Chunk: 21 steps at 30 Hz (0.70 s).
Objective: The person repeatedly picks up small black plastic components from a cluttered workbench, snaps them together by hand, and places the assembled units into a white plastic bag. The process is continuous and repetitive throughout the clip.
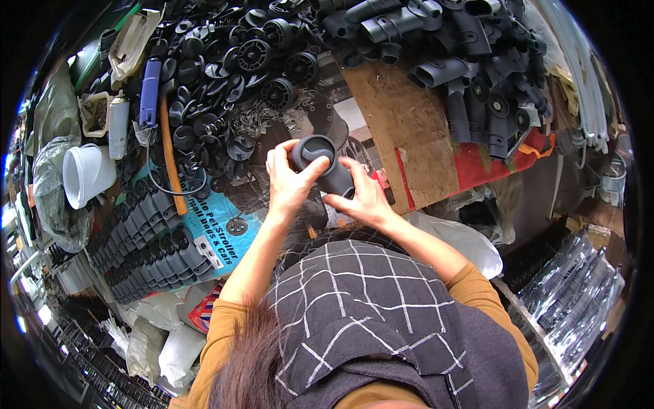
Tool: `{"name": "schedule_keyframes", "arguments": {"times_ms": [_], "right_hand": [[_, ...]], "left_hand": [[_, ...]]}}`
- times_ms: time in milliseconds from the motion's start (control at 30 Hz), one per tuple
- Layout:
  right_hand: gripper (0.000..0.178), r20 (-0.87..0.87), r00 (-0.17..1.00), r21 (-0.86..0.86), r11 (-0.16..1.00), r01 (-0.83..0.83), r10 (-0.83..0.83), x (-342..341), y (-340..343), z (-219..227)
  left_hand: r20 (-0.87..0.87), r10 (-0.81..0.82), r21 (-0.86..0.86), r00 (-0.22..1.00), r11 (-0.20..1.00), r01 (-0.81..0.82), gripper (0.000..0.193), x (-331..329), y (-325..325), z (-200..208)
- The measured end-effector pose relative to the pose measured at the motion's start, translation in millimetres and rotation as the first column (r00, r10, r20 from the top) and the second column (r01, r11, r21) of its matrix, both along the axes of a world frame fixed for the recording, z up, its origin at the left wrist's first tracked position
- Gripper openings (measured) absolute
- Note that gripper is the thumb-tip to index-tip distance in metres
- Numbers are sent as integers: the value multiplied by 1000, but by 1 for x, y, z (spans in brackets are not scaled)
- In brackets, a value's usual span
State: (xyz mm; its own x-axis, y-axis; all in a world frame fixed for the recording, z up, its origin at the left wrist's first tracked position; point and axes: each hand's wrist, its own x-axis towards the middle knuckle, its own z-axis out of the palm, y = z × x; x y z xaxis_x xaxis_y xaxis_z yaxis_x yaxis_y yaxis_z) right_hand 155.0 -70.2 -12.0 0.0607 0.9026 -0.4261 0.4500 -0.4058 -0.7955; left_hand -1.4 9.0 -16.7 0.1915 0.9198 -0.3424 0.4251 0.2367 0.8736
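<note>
Both my hands hold one dark plastic tube fitting [337, 181] with a round cap [317, 148] on its upper end. My left hand [289, 180] is closed around the capped end, its thumb lying over the cap's edge. Around the lower, tubular end, my right hand [368, 200] has its thumb and fingers on either side. Just beyond the hands lies a heap of small metal pieces [262, 117]. Loose black round caps [240, 146] and spoked plastic discs [253, 54] are piled to the far left. Similar grey fittings [446, 71] form a heap at the far right.
Left of the caps are a purple power driver [150, 92], a wooden handle [172, 157], a spray can [118, 126] and a white bucket [88, 174]. Rows of fittings [160, 262] lie beside a blue printed sheet [231, 221]. A wooden board [405, 136] adjoins red cloth [490, 167].
</note>
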Motion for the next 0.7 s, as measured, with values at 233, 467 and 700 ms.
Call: {"name": "schedule_keyframes", "arguments": {"times_ms": [233,467,700], "right_hand": [[60,-698,661,-202,962,186,-275,-8,-3,51],[62,-506,851,38,982,187,-143,-7,-14,51],[66,-312,905,-105,957,271,-290,-8,-5,46]], "left_hand": [[343,-69,192,937,981,2,70,9,9,35],[634,351,-553,689,828,88,53,14,5,59],[648,382,-365,659,915,-172,46,34,-7,45]]}}
